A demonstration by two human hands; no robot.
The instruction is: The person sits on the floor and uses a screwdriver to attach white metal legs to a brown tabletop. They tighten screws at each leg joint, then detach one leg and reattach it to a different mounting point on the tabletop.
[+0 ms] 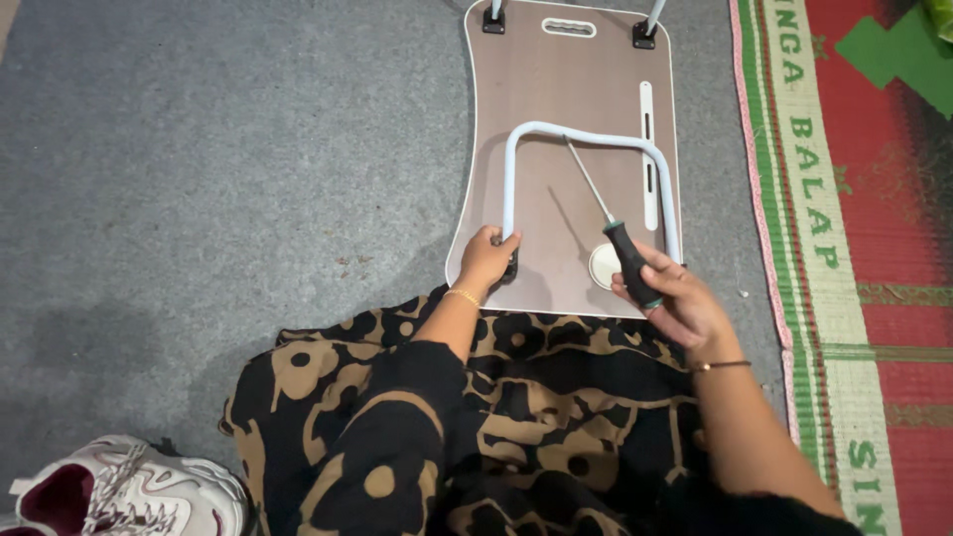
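A small wooden lap table (556, 99) lies upside down on the grey carpet in front of me. Its white U-shaped tube leg (586, 134) is folded flat against the underside. My left hand (486, 258) grips the near left end of that leg at its black hinge bracket. My right hand (680, 303) holds a screwdriver (620, 243) by its black and green handle, with the thin shaft pointing up and away over the board. Two black brackets (493, 20) sit at the far corners.
A red and green woven mat (854, 199) runs along the right side. A white and maroon sneaker (129, 491) lies at the lower left. My black and tan patterned garment (496, 397) covers my lap near the table's edge.
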